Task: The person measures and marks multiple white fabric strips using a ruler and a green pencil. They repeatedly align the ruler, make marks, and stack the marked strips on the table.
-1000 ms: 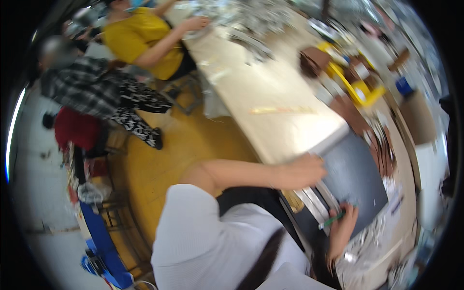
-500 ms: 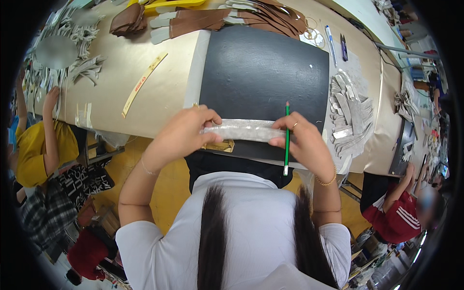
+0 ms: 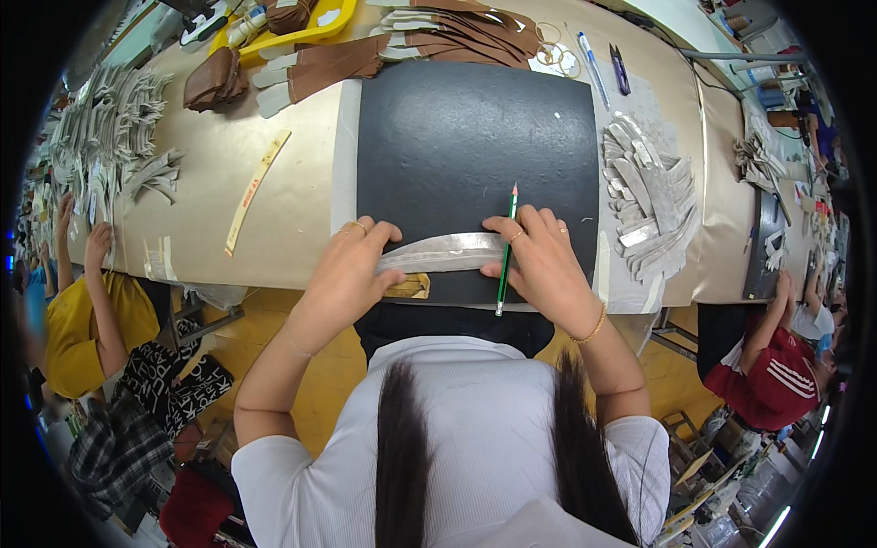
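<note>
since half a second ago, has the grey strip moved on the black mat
No. The grey strip lies across the black mat's near edge as before, between left hand and right hand.

A narrow yellow label strip (image 3: 257, 190), possibly printed, lies left of the black mat (image 3: 475, 155).

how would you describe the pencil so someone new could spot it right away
Find the big black mat on the tan worktable. At its near edge, the right hand holds a thin green pencil upright across a pale grey strip. It is the only green stick there.
</note>
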The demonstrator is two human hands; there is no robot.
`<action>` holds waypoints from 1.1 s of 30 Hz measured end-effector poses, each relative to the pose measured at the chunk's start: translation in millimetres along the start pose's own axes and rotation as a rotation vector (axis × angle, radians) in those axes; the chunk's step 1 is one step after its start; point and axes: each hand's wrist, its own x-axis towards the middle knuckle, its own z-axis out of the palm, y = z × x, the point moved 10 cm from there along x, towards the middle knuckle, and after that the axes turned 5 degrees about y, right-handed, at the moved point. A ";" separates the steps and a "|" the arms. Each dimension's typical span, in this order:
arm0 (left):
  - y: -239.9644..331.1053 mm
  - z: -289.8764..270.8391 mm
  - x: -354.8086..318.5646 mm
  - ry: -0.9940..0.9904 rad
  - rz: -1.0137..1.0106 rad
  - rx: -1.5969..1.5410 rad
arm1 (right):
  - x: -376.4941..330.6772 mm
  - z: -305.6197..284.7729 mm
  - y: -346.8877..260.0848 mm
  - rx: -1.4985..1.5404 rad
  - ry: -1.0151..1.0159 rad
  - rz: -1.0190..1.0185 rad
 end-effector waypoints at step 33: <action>10.1 11.6 -0.1 0.019 0.222 -0.037 | -6.0 1.3 5.4 0.232 0.028 0.077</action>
